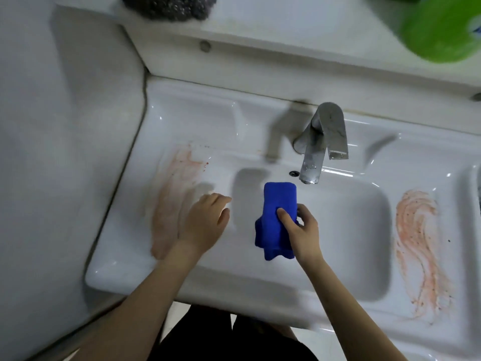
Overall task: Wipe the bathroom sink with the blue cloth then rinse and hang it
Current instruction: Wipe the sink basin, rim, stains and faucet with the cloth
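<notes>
A white ceramic sink (338, 290) fills the view, with a rectangular basin in the middle. My right hand (303, 230) grips a folded blue cloth (277, 204) and holds it over the basin, just below the spout of the metal faucet (321, 142). No water is visible from the spout. My left hand (205, 222) hovers over the sink's left ledge with its fingers apart and nothing in it. An orange-pink smear (171, 201) marks the left ledge beside that hand. A second speckled orange smear (421, 251) marks the right ledge.
A white shelf (286, 29) runs above the sink, with a dark scouring pad (169, 6) at its left and a green bottle (440, 29) at its right. A grey wall (52, 152) stands close on the left. My dark clothing (234, 340) shows below the sink's front edge.
</notes>
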{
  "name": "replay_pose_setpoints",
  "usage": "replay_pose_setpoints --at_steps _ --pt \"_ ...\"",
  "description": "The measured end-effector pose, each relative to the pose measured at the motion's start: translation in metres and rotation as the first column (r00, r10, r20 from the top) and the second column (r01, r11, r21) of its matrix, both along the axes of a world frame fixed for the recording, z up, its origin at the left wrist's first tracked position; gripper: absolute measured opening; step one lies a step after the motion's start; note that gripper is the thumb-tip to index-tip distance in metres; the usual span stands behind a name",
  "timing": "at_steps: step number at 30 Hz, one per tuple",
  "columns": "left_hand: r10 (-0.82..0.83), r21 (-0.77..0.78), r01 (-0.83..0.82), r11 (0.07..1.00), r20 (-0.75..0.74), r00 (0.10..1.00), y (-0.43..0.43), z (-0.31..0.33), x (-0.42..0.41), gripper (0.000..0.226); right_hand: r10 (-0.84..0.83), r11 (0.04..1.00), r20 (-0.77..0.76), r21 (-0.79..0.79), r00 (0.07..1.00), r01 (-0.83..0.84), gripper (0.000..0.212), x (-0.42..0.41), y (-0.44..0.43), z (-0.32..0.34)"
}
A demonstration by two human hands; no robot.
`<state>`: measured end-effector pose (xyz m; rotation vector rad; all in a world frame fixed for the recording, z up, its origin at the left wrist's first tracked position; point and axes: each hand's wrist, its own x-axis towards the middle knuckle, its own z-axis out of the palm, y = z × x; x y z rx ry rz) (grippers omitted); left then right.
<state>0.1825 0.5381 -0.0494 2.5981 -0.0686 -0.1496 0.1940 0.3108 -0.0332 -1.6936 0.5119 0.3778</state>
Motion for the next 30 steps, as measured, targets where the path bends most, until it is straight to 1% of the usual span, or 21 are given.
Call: replay_pose_setpoints --at_steps 3,4,7,10,13,15,19,21,22,24,26,27,28,29,30 --pt "0.109 0.014 -0.112 0.994 0.162 0.981 0.026 0.03 -0.033 0.029 0.144 0.989 0.026 -0.029 0.989 -0.143 0.018 -0.004 0.013 0.023" --pt "0.155 -0.004 -0.156 0.988 0.175 0.972 0.035 0.038 -0.047 0.028 0.19 0.981 0.026 -0.052 0.981 -0.189 0.018 -0.005 0.019 0.027" --pt "0.317 -0.05 -0.313 0.948 0.147 0.937 0.061 0.045 -0.093 0.031 0.306 0.95 0.038 -0.087 0.951 -0.301 0.012 -0.004 0.04 0.039" --pt "0.458 -0.025 -0.458 0.889 0.121 0.881 0.081 0.036 -0.134 0.033 0.38 0.924 0.083 -0.08 0.921 -0.374 0.008 -0.002 0.064 0.045" --pt "0.539 0.028 -0.545 0.838 0.113 0.835 0.096 0.017 -0.168 0.033 0.453 0.891 0.121 -0.082 0.883 -0.446 0.01 0.002 0.087 0.04" --pt "0.531 0.043 -0.539 0.841 0.127 0.838 0.103 0.003 -0.183 0.032 0.499 0.866 0.138 -0.096 0.855 -0.49 0.009 0.009 0.099 0.034" --pt "0.425 0.067 -0.45 0.89 0.233 0.875 0.111 -0.016 -0.189 0.027 0.596 0.802 0.177 -0.157 0.783 -0.576 0.007 0.041 0.122 0.026" --pt "0.334 0.12 -0.38 0.917 0.288 0.897 0.12 -0.019 -0.183 0.027 0.62 0.784 0.204 -0.208 0.758 -0.585 0.016 0.071 0.137 0.026" --pt "0.286 0.154 -0.345 0.926 0.308 0.907 0.124 -0.02 -0.18 0.028 0.638 0.767 0.228 -0.274 0.736 -0.58 0.023 0.089 0.147 0.024" --pt "0.233 0.204 -0.312 0.928 0.336 0.913 0.131 -0.023 -0.177 0.027 0.701 0.691 0.281 -0.492 0.655 -0.529 0.039 0.126 0.173 0.015" --pt "0.223 0.224 -0.318 0.921 0.365 0.904 0.135 -0.029 -0.176 0.031 0.792 0.526 0.262 -0.751 0.551 -0.399 0.05 0.15 0.203 -0.004" --pt "0.223 0.222 -0.322 0.92 0.38 0.898 0.135 -0.032 -0.177 0.034 0.816 0.454 0.237 -0.828 0.528 -0.33 0.052 0.154 0.218 -0.015" --pt "0.218 0.215 -0.321 0.922 0.398 0.891 0.136 -0.035 -0.178 0.037 0.827 0.414 0.223 -0.862 0.517 -0.292 0.052 0.152 0.232 -0.025" --pt "0.21 0.21 -0.319 0.924 0.419 0.883 0.136 -0.038 -0.177 0.039 0.829 0.406 0.215 -0.866 0.515 -0.291 0.05 0.144 0.244 -0.032" --pt "0.205 0.212 -0.32 0.924 0.433 0.878 0.136 -0.039 -0.177 0.039 0.823 0.427 0.22 -0.848 0.523 -0.314 0.047 0.133 0.254 -0.038"
